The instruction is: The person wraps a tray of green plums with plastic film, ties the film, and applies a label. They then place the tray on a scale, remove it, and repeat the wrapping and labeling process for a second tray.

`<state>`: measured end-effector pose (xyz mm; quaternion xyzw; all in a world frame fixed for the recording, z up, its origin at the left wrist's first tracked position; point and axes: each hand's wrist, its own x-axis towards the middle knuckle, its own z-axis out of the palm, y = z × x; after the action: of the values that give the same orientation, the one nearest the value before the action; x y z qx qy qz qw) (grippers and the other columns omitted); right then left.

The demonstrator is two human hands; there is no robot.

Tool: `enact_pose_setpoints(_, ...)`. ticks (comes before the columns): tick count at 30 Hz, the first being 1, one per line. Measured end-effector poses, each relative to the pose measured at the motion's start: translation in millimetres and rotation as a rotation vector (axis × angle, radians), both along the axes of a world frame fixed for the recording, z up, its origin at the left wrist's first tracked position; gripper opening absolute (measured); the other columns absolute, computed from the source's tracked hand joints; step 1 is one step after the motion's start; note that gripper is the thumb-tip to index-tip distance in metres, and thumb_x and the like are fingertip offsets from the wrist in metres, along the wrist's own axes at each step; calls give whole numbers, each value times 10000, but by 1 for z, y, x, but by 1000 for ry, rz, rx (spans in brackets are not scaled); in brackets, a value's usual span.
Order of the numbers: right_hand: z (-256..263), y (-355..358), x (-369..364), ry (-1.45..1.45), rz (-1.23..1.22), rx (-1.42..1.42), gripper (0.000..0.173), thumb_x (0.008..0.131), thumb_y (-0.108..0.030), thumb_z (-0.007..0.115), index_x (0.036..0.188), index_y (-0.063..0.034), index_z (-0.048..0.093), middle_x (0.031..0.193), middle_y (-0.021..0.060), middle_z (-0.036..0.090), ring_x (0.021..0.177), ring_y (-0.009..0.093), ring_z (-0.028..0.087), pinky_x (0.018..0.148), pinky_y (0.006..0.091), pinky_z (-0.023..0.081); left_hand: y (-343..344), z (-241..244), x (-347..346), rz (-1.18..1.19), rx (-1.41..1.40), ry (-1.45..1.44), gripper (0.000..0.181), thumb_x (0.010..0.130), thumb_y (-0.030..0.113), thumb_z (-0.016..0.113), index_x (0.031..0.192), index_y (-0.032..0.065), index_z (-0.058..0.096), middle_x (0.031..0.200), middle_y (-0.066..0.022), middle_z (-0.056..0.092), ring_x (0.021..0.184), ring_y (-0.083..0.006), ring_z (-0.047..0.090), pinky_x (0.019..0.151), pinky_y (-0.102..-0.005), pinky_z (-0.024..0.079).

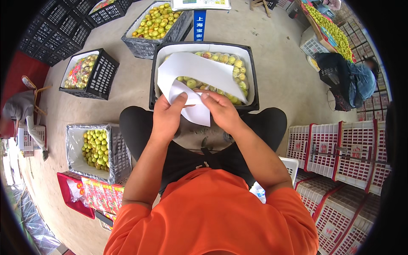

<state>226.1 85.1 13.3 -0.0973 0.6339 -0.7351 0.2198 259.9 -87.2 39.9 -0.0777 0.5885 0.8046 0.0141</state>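
A white paper sheet [204, 67], curled and partly folded, is pinched between my two hands above the near edge of a black plastic crate [255, 79]. My left hand [170, 110] grips its fold on the left, thumb on top. My right hand [220, 106] pinches the paper just beside it, the thumbs a little apart. Inside the white-lined crate lie green and reddish round fruits [240, 71] under clear plastic. The paper covers part of them. Behind the crate rises a scale's blue post [199, 27], with the scale's display [200, 3] on top.
A fruit-filled crate [156, 22] stands behind, another [95, 149] at left, and a bagged-fruit crate [86, 73] further left. Beside the lower left crate is a red basket [73, 194]. White crates [325, 146] are stacked at right. One person [360, 79] is at right, another [22, 108] at left.
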Motion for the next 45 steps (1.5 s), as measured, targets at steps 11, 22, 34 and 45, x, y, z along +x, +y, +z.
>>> enact_pose_setpoints(11,-11,-6,6,186,-112,20,343,967,-169,580,1255,17,562,1159,107,631,1042,166,592,896,325,472,-23,-20,12,172,-115,-22,253,964,126,555,1141,-46,611,1080,-84,656,960,-143,630,846,-286,502)
enact_pose_setpoints(22,-23,4,-19,-393,-276,-335,312,1034,-243,481,1163,20,591,1052,79,657,939,163,647,867,315,530,-65,-13,-1,485,215,-96,256,980,148,495,1093,-70,568,1058,-147,657,922,-217,671,812,-347,567)
enact_pose_setpoints(34,13,121,-107,-173,-571,27,309,1031,-200,480,1144,70,581,1062,124,665,939,203,662,849,336,543,-200,-49,8,766,208,-95,448,951,215,522,1262,-107,523,1128,-209,651,965,-288,683,802,-391,581)
enact_pose_setpoints(45,4,33,-112,814,-290,839,300,1013,-173,449,1231,-36,603,1163,170,661,1001,339,650,902,425,497,-208,-52,9,714,263,-222,404,947,227,520,1192,-94,532,1076,-190,656,940,-286,678,785,-379,578)
